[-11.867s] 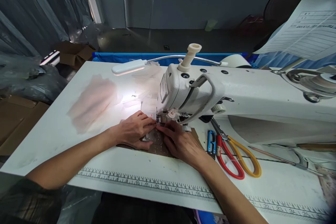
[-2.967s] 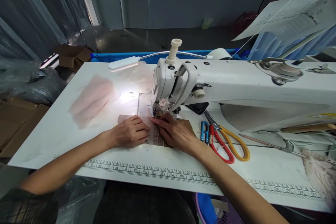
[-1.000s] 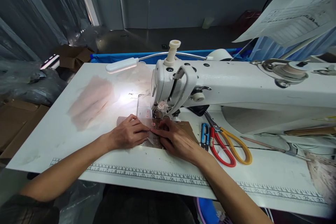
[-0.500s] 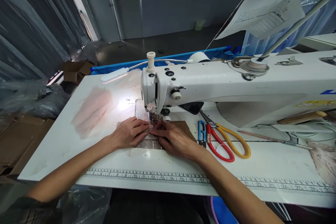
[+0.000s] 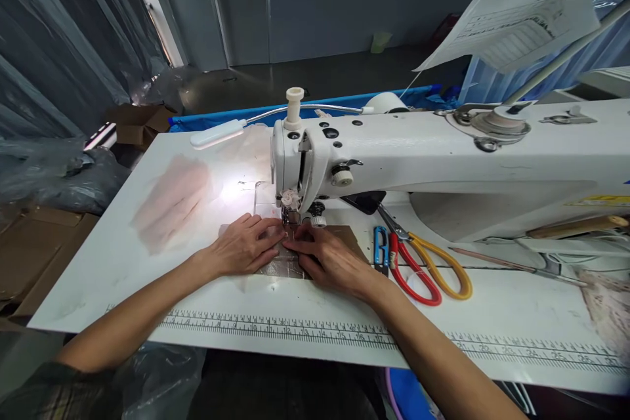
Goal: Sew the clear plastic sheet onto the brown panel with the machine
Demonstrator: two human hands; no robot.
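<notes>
Fingers stretched, my left hand (image 5: pixel 246 246) lies flat on a thin, sheer piece of fabric (image 5: pixel 284 267) in front of the sewing machine (image 5: pixel 394 151). From the other side, my right hand (image 5: pixel 332 256) has its fingertips bent down and closed on the fabric, just below the presser foot (image 5: pixel 290 216). The two hands' fingertips nearly meet there. What lies under them is hidden. A pale ruffled scrap (image 5: pixel 290 199) hangs by the needle bar. Brown card (image 5: pixel 347 236) shows beyond my right hand.
Right of my hand lie blue thread snips (image 5: pixel 380 248) and scissors (image 5: pixel 418 269) with red and yellow handles. Sheer pink fabric (image 5: pixel 172 207) is spread at the left of the table. A lamp (image 5: pixel 217 134) lights the needle area. A ruler strip (image 5: pixel 275 328) runs along the front edge.
The view has shifted slightly, so the machine sits a little further right. Both hands keep nearly the same place on the fabric.
</notes>
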